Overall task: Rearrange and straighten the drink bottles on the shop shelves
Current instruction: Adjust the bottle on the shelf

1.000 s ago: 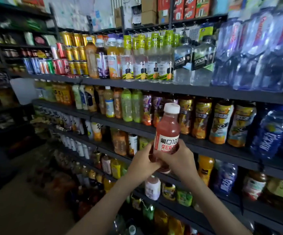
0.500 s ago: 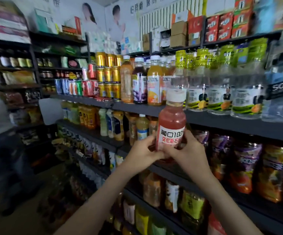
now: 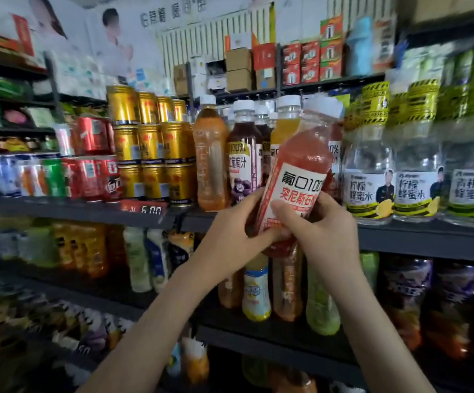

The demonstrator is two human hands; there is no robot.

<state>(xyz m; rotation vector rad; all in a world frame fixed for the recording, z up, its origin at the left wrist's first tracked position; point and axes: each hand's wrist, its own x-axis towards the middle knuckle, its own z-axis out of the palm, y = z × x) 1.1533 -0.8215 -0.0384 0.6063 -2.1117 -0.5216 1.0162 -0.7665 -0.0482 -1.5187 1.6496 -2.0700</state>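
A pink-red juice bottle with a white cap and a white label is held in front of the upper drinks shelf, tilted with its cap to the upper right. My left hand grips its lower part from the left. My right hand grips its base and label from the right, thumb across the label. Behind it stand an amber bottle, a purple grape juice bottle and an orange juice bottle, all white-capped.
Gold cans and red cans fill the shelf's left part. Clear lemon-honey water bottles with yellow-black tops stand at the right. The shelf below holds more bottles. Boxes sit on the top shelf.
Both hands have lifted the pink-red bottle higher, up to the upper shelf's row, and tilted it to the right. The view has swung upward and closer to the shelves.
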